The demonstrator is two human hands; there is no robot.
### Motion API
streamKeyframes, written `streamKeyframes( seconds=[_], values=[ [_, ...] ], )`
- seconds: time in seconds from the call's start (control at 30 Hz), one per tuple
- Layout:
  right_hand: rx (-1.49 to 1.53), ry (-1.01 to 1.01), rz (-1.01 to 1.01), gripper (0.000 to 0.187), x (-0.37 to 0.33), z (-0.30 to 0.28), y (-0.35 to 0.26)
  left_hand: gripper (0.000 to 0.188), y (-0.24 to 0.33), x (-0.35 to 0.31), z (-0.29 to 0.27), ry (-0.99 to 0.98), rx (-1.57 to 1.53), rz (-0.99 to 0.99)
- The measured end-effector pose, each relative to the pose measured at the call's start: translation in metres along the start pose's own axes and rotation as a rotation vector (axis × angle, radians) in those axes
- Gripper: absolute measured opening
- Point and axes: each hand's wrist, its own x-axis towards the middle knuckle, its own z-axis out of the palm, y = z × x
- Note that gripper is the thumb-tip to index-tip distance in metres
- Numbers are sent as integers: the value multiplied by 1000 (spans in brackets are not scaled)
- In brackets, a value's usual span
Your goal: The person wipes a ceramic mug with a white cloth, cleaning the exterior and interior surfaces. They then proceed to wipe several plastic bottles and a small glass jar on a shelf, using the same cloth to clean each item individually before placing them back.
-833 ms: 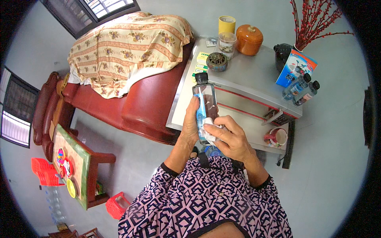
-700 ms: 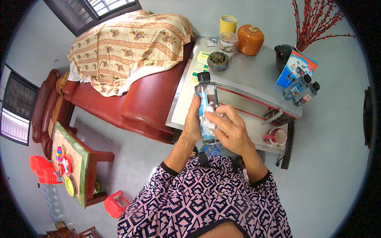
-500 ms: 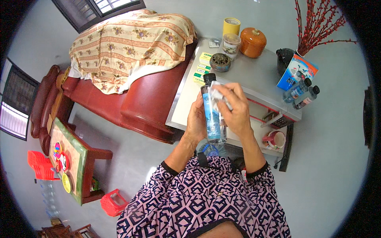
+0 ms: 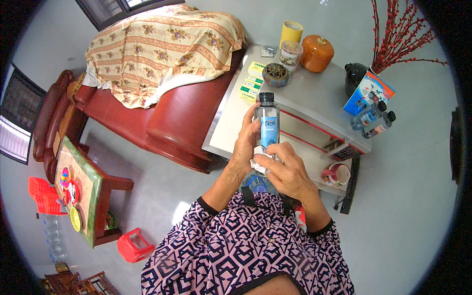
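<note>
A clear plastic bottle (image 4: 269,123) with a black cap and a blue label stands roughly upright in front of me. My left hand (image 4: 244,145) is wrapped round its left side. Against the lower part of the bottle, my right hand (image 4: 291,169) presses a crumpled white tissue (image 4: 261,158). The tissue covers some of the label and the bottle's lower body. Behind the bottle, several small green, yellow and white boxes (image 4: 252,82) lie in a row on the grey cabinet top (image 4: 314,93).
On the cabinet are a patterned round pot (image 4: 275,74), a clear tub (image 4: 291,54), a yellow canister (image 4: 291,32), an orange lidded jar (image 4: 317,53), a blue bag (image 4: 368,92) and two more bottles (image 4: 368,115). A red sofa (image 4: 182,118) stands left, and a red stool (image 4: 135,245) lower left.
My right hand has slid the tissue from the bottle's upper part down to its lower part. The bottle has turned, so its label faces differently. The view has shifted slightly.
</note>
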Motion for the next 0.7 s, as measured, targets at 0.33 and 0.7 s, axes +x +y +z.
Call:
streamKeyframes(
  seconds=[0.33,0.7],
  values=[
    [-95,325,83,36,46,8,26,48,1,-1,11,74,153,51],
    [-172,323,62,39,40,15,20,48,5,2,3,34,125,72]
  ],
)
